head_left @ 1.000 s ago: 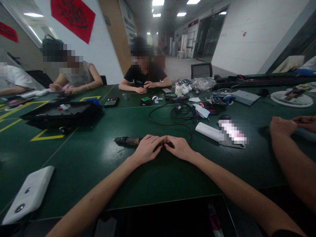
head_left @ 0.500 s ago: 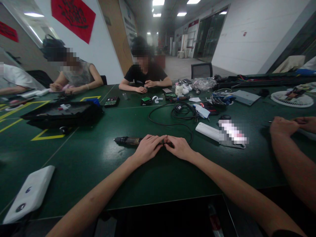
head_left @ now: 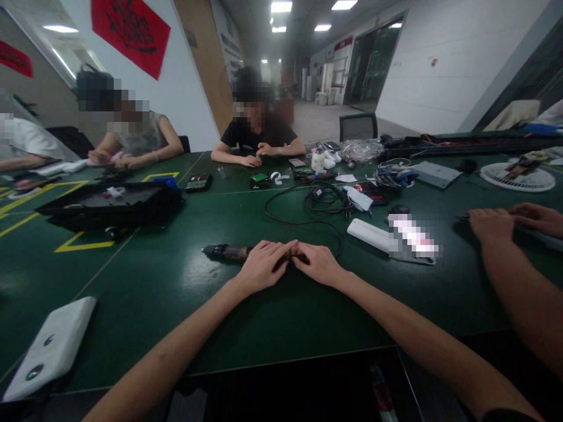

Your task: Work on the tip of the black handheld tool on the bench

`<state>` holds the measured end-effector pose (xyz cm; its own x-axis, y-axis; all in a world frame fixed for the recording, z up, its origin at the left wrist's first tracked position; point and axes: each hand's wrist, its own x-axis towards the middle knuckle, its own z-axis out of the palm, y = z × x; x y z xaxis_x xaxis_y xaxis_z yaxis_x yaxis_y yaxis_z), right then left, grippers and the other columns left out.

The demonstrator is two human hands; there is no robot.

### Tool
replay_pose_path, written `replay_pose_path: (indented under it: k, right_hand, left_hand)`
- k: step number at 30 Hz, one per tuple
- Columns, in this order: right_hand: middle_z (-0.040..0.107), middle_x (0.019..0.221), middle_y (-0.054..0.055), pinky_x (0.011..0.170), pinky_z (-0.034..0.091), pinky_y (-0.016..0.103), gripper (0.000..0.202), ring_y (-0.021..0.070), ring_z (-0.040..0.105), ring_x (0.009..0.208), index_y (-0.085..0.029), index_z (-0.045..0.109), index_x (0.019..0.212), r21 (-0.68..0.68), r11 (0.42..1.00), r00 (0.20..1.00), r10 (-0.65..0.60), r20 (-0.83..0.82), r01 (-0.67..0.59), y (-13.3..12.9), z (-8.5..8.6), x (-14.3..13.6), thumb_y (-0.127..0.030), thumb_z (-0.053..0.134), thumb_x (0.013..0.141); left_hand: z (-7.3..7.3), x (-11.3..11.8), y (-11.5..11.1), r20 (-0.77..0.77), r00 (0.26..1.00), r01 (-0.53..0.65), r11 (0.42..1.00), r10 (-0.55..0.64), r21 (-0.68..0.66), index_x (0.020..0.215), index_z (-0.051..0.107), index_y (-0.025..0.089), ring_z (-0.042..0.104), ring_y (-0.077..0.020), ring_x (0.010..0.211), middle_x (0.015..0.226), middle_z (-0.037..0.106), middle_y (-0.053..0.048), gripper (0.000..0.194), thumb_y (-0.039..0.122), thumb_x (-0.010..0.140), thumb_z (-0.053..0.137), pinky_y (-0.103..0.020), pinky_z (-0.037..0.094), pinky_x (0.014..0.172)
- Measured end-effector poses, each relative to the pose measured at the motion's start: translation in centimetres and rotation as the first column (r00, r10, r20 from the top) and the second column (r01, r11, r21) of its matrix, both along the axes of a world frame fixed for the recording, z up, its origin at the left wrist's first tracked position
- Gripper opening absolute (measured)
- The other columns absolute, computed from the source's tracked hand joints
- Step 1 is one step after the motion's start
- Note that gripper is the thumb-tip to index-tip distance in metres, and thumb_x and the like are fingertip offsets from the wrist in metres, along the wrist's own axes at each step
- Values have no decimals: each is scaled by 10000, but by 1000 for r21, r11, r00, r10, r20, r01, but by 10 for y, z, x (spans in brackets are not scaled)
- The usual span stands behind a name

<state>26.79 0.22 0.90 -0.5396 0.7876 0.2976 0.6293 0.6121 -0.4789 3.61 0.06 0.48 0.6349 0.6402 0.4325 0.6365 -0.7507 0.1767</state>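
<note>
A dark electric screwdriver (head_left: 226, 252) lies on the green table (head_left: 246, 328), its tip toward the left and its black cable (head_left: 303, 223) curving away behind the hands. My left hand (head_left: 266, 265) is wrapped over the rear part of the tool. Close beside it, my right hand (head_left: 317, 262) has its fingers pinched at the tool's tail end, where the cable comes out. The fingertips of both hands meet there, and they hide what exactly the right fingers grip.
A black tray (head_left: 109, 202) stands at the left, a white power bank (head_left: 53, 346) near the front left. Beyond the cable are a white strip (head_left: 369, 234), a blue-white packet (head_left: 358, 199) and circuit boards (head_left: 260, 179). Another person's hands (head_left: 492, 225) work at the right; people sit opposite.
At the right, the other person's hands have shifted slightly left and opened a little. My hands and the screwdriver stay practically in place.
</note>
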Motion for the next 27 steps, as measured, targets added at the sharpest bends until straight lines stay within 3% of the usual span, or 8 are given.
replay_pose_path:
  k: [6,20,27]
  right_hand:
    - [675,963,18,713,400,257,74,150,601,782,-215,586,1051,-4,1000,1000,2,4,-2,0,1,1,-245,607,987]
    - [673,963,19,709,406,261,76,150,598,772,-217,595,1054,-2,1000,1000,9,3,-9,-1,3,1,-246,607,984]
    - [682,966,23,724,413,261,79,156,615,800,-217,602,1053,-5,1000,1000,-3,6,3,0,2,0,-245,615,981]
  left_hand:
    - [1,1,0,2,1000,-22,1000,22,-3,1557,387,270,663,-229,1112,1222,698,-64,569,265,1009,539,-421,469,1012]
    - [0,0,1,-5,1000,8,1000,-8,-13,1592,332,283,668,-221,1117,1243,696,-61,645,231,986,548,-417,476,1010]
    - [0,1,2,-1,1000,-29,1000,29,-10,1547,406,279,671,-218,1093,1192,706,-49,593,257,980,580,-412,482,997]
